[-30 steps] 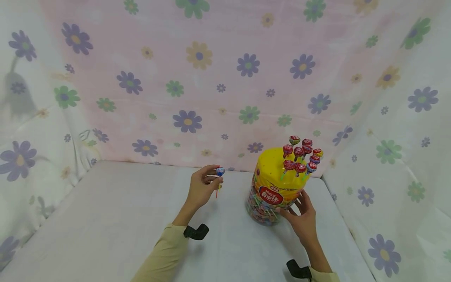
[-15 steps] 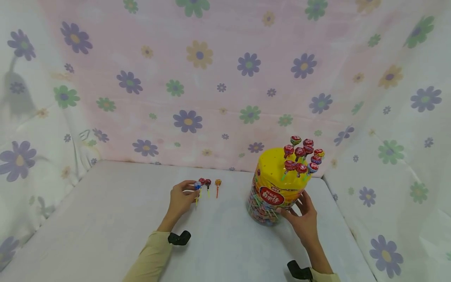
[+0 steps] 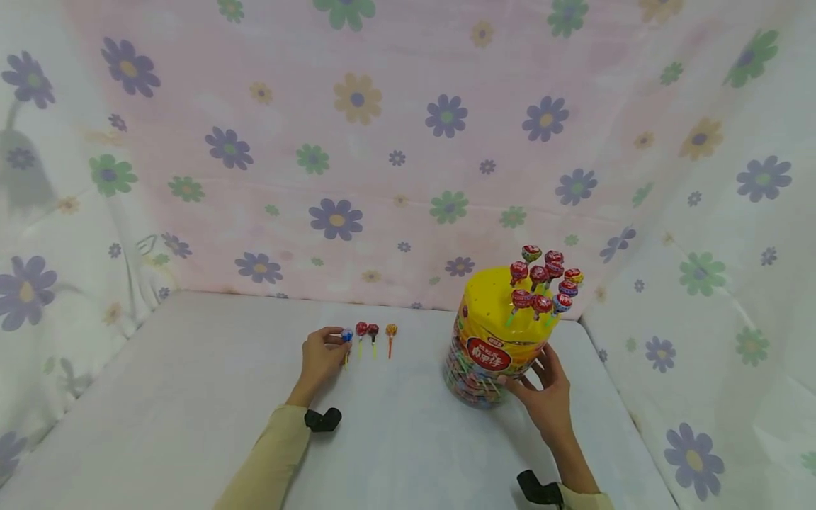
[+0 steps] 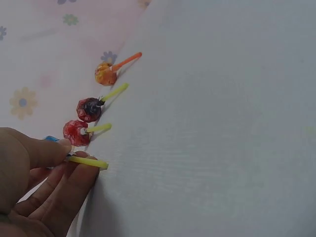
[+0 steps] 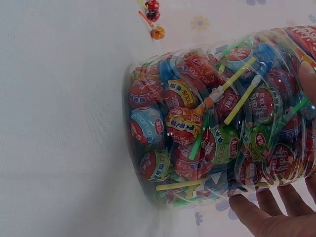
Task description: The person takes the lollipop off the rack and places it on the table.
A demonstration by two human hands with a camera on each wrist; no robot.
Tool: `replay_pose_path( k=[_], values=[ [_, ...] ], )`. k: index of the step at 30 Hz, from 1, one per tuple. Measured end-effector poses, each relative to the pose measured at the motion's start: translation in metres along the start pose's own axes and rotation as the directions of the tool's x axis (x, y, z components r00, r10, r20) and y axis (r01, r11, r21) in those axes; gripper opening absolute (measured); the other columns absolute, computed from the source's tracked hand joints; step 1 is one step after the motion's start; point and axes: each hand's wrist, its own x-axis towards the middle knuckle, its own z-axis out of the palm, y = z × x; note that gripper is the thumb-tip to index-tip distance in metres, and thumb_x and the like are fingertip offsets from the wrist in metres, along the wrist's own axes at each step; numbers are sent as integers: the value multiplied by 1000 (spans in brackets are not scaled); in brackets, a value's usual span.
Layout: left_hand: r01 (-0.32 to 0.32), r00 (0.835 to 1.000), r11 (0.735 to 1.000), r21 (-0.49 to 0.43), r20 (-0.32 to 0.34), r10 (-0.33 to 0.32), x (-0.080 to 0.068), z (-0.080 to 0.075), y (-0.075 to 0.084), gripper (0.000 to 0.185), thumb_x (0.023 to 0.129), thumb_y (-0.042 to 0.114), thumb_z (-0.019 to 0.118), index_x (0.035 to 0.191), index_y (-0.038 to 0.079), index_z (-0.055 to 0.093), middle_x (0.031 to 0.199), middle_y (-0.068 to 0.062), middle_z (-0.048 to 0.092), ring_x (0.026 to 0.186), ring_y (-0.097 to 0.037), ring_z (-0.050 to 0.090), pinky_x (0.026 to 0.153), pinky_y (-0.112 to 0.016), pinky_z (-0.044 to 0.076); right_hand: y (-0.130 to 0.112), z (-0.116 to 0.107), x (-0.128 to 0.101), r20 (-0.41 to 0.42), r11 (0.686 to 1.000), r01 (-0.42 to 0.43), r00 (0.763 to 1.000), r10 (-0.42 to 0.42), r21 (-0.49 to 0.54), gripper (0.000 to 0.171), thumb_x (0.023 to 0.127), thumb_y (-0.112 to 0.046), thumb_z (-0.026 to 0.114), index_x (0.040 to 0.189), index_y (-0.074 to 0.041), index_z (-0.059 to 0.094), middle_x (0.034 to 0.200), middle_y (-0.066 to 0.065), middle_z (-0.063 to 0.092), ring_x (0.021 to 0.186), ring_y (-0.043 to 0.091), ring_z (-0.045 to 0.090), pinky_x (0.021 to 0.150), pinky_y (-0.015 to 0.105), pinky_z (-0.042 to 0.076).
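My left hand [image 3: 321, 360] pinches a blue-wrapped lollipop [image 3: 347, 334] between thumb and fingers, at the left end of a row on the table. In the left wrist view its yellow stick [image 4: 89, 162] points away from the fingers, and most of the blue head is hidden. Beside it lie a red lollipop [image 3: 361, 329], a dark red lollipop [image 3: 372, 329] and, after a wider gap, an orange lollipop [image 3: 392, 330]. My right hand [image 3: 550, 400] grips the right side of a big clear jar [image 5: 197, 128] full of lollipops, thumb in front and fingers behind.
The jar's yellow lid [image 3: 494, 294] has several lollipops [image 3: 539, 275] standing in holes on its right part. A white cloth covers the table [image 3: 395, 439]. A flowered curtain [image 3: 382, 163] closes off the back and both sides.
My left hand has moved left and down to the table with the blue lollipop, uncovering the other lollipops in the row. My right hand stays on the jar.
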Motion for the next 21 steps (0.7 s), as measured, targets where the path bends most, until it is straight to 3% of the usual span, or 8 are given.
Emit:
replay_pose_path(
  k=[10,16,21],
  values=[
    [-50,999,996,80,-15,52,24,2,3,31,85,-2,74,114,-10,68,94,-25,73,83,-34,73,65,-32,59,-1,1,-1,-3,1000,-6,1000,6,2,97,86,-14,83,162,-18,24,161,12,36,145,38,40,111,52,42],
    [-33,999,990,136,9,32,27,3,5,32,86,-1,74,115,-11,67,98,-27,73,91,-37,71,77,-45,61,-1,1,-2,-1,1000,-14,1000,14,-4,98,86,-17,84,162,-18,23,162,13,35,145,39,39,111,52,42],
    [-35,999,979,202,25,31,28,1,8,33,87,1,75,116,-10,67,95,-25,73,86,-35,70,75,-46,59,-1,1,-1,1,1000,-4,1000,4,-2,98,86,-16,84,162,-18,23,162,12,35,146,38,39,111,52,42]
  ],
)
